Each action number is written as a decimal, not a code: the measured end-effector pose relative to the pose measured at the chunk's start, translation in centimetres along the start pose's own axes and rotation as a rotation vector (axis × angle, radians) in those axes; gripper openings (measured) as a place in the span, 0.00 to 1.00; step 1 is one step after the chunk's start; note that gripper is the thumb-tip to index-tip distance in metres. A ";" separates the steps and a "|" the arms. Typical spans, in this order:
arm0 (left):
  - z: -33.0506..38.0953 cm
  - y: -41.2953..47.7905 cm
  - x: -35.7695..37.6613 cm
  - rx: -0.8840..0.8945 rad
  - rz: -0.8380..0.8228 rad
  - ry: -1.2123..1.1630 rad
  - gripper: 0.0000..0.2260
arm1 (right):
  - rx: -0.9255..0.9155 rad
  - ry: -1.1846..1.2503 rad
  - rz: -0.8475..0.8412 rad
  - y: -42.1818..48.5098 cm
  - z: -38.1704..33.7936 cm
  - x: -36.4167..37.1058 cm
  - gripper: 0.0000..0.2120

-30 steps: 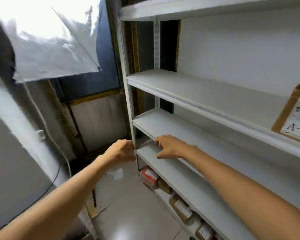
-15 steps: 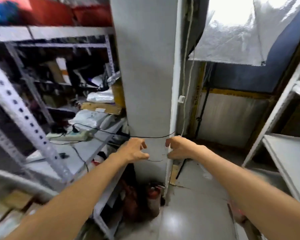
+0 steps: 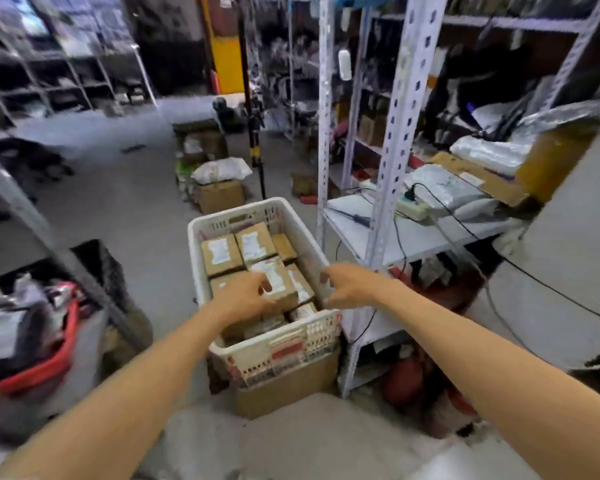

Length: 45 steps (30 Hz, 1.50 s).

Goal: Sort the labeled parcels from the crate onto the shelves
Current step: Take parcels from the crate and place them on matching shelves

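A white plastic crate (image 3: pixel 293 344) stands in front of me, packed with several brown cardboard parcels (image 3: pixel 221 253) that carry white labels. One labeled parcel (image 3: pixel 280 285) lies higher than the rest, near the crate's middle. My left hand (image 3: pixel 242 296) is over the parcels with curled fingers at that parcel's left edge; I cannot tell whether it grips it. My right hand (image 3: pixel 347 285) hovers over the crate's right rim, fingers loosely curled, holding nothing. The white sorting shelves are out of view.
The crate rests on a cardboard box (image 3: pixel 288 388). A perforated metal rack (image 3: pixel 397 133) stands to its right, with a power strip (image 3: pixel 412 206) and cables on its shelf. A red basket (image 3: pixel 45 367) and a black crate (image 3: pixel 99 263) sit to the left. More boxes (image 3: pixel 221 197) stand behind.
My view has swung from the white shelves, past a pillar, round to the crate. Both hands, empty throughout, now reach down over the parcels.
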<state>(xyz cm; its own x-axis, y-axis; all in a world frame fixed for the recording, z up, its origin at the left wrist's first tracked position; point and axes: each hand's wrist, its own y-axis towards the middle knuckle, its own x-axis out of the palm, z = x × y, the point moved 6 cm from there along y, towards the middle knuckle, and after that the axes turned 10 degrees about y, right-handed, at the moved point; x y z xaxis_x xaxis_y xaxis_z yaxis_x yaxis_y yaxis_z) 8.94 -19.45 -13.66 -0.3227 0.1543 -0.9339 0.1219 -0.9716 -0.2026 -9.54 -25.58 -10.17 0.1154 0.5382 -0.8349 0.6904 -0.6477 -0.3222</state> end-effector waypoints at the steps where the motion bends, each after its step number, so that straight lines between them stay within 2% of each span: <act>1: -2.0 -0.3 -0.1 -0.037 0.006 -0.022 0.17 | -0.032 -0.018 -0.014 1.6 -1.5 0.4 0.22; 7: -11.2 0.3 -0.2 -0.213 -0.007 -0.116 0.17 | -0.130 -0.067 -0.093 10.5 -6.8 2.8 0.23; 14: -16.1 5.9 0.4 -0.222 -0.041 -0.194 0.17 | -0.057 -0.067 -0.142 18.9 -6.3 2.3 0.24; 19: -17.7 9.8 1.3 -0.212 -0.075 -0.204 0.17 | 0.010 -0.074 -0.141 23.2 -4.1 1.8 0.22; 27: -19.0 15.5 4.3 -0.240 -0.198 -0.203 0.18 | 0.078 -0.065 -0.248 28.8 1.1 3.9 0.23; 38: -20.0 22.9 10.4 -0.449 -0.265 -0.303 0.17 | 0.111 0.003 -0.376 38.5 8.2 6.4 0.24; 45: -18.6 27.6 18.5 -0.515 -0.309 -0.348 0.26 | 0.204 0.110 -0.389 41.9 12.6 13.1 0.20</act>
<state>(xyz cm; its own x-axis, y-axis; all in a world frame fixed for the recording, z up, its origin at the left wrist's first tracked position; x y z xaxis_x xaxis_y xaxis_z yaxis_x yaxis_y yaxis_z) 23.83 -40.05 -42.03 -0.6860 0.2599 -0.6796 0.3780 -0.6707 -0.6381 11.88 -52.46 -40.17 -0.0423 0.8098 -0.5852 0.5442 -0.4726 -0.6932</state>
